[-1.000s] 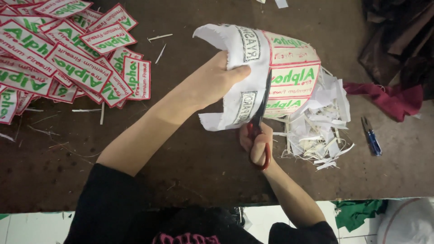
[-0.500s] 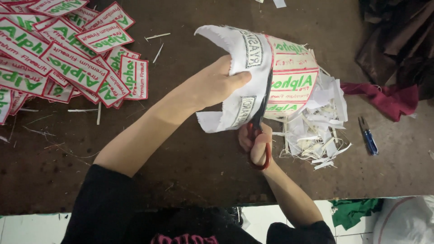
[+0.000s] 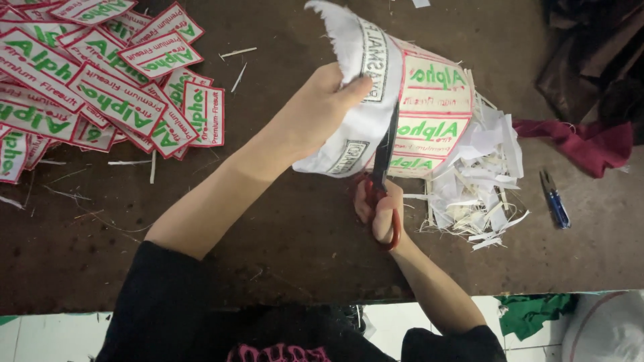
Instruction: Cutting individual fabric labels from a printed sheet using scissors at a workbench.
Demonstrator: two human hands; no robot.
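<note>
Frayed white label sheet [image 3: 376,87], red-handled scissors [image 3: 382,181], R hand [image 3: 379,208]

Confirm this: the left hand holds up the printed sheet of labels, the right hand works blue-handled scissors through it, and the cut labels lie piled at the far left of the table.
One detail is off. The head view shows the scissors in the right hand have red handles, not blue. The left hand does hold the printed sheet, and the cut labels lie at the far left of the table.

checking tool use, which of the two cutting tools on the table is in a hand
The red-handled scissors, gripped by the right hand. The small blue-handled snips lie untouched on the table, off to the right.
</note>
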